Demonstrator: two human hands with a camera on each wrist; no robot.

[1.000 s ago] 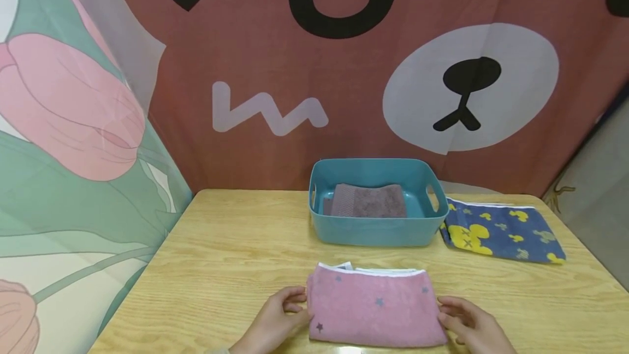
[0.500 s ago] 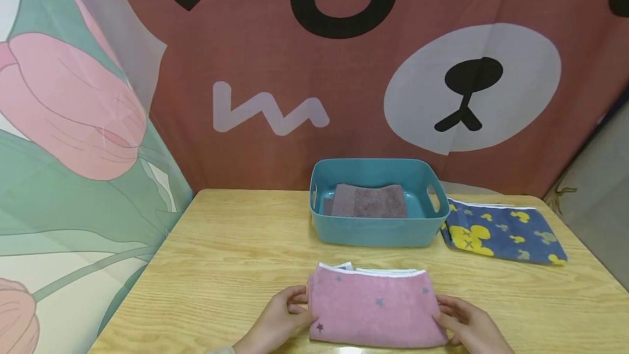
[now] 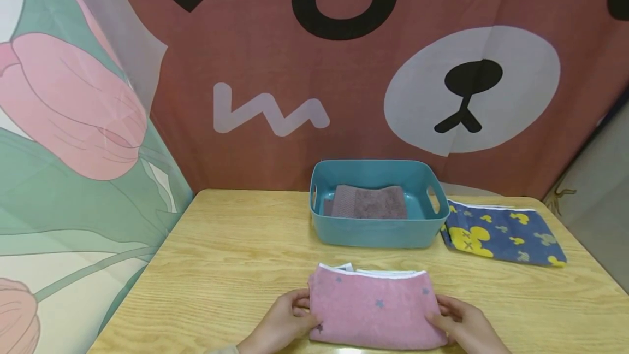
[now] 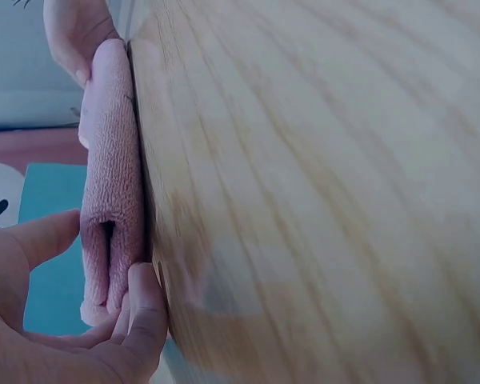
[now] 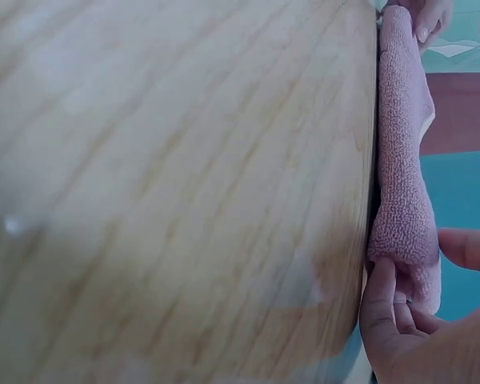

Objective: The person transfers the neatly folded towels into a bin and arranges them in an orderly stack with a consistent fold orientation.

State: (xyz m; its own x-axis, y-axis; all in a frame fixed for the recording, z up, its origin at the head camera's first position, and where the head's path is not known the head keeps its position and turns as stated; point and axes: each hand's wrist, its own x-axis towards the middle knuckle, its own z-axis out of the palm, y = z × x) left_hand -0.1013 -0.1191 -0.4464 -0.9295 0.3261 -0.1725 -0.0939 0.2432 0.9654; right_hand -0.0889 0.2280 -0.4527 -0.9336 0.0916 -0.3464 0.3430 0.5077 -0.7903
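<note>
- The pink towel (image 3: 375, 307) lies folded on the worktop (image 3: 231, 255), close to the near edge. It is flat and thick — the wrist views show it doubled over into soft layers.
- The left hand (image 3: 282, 324) pinches the left end of the pink towel, thumb on top and fingers tucked under. The right hand (image 3: 462, 324) pinches the right end the same way. I think both ends are held so the folds stay together and do not flop open.
- The long side of the pink towel runs left to right, from one hand to the other. Its white-trimmed edge points away from the person, toward the bin.
- Behind the pink towel sits a teal bin (image 3: 378, 234), open at the top. A folded mauve towel (image 3: 368, 202) lies flat inside it.
- Behind the pink towel and off to the right, a blue cloth (image 3: 503, 231) with yellow shapes lies flat, touching the bin's right side or just beside it.
- Farthest back from the pink towel hangs a bear curtain (image 3: 344, 70).
</note>
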